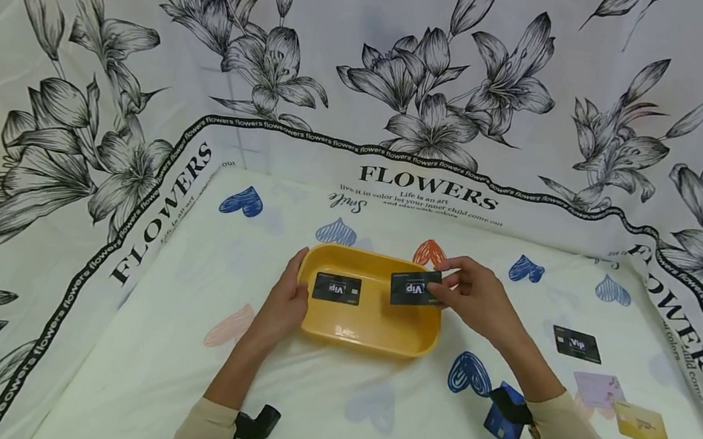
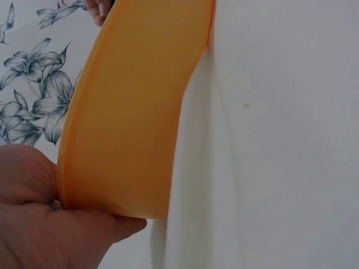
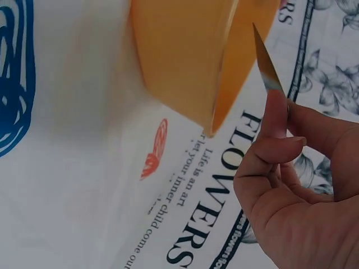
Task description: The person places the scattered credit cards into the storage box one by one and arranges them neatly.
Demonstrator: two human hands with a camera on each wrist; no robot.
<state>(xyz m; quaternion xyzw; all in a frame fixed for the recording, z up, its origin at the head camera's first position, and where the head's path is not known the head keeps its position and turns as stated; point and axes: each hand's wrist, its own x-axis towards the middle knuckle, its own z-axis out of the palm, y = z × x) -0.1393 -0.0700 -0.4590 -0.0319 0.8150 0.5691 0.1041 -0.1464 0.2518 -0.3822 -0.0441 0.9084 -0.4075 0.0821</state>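
My left hand [image 1: 283, 303] grips the left end of a yellow plastic tray [image 1: 369, 336]; the left wrist view has the hand at the tray's rim and outer wall [image 2: 129, 112]. Inside the tray, toward its left, lies a black "Vip" card [image 1: 337, 289]. Another black "Vip" card [image 1: 411, 289] is pinched between the thumb and fingers of my right hand [image 1: 482, 298], over the tray's right half. In the right wrist view this card [image 3: 266, 59] appears nearly edge-on, raised above the rim.
On the heart-printed cloth [image 1: 157, 357] to the right lie a third black "Vip" card [image 1: 577, 344], a lilac card [image 1: 597, 390] and a gold card [image 1: 642, 425] overlapping it. A blue card [image 1: 503, 427] lies partly hidden under the right wrist's black strap. Flower-printed fabric [image 1: 434, 111] rises behind.
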